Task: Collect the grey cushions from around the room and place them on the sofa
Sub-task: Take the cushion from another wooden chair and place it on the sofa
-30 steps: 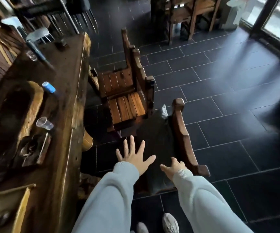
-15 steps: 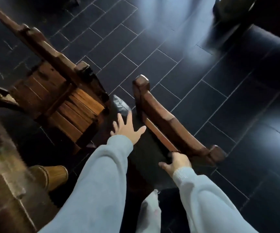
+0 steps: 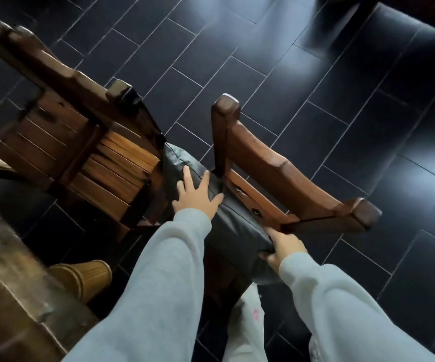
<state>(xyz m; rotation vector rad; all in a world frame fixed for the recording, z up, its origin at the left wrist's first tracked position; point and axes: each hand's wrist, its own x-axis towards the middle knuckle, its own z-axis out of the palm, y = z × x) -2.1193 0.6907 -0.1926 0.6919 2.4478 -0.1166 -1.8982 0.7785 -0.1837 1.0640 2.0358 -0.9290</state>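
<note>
A dark grey cushion (image 3: 234, 226) lies on the seat of a wooden chair (image 3: 276, 173), just in front of the chair's curved backrest. My left hand (image 3: 195, 195) rests flat on the cushion's far part, fingers spread. At the cushion's near right corner, by the backrest's end post, my right hand (image 3: 281, 248) has closed its fingers around the edge. Both arms wear light grey sleeves. No sofa is in view.
A second wooden chair (image 3: 85, 142) with a slatted seat stands to the left, close against the cushion. A heavy wooden table (image 3: 7, 296) fills the lower left, with a ribbed tan bin (image 3: 85, 278) beside it. Dark floor tiles (image 3: 328, 113) spread to the right.
I have leaned in closer over the chair. My left hand came down flat onto the cushion, and my right hand closed on its near corner.
</note>
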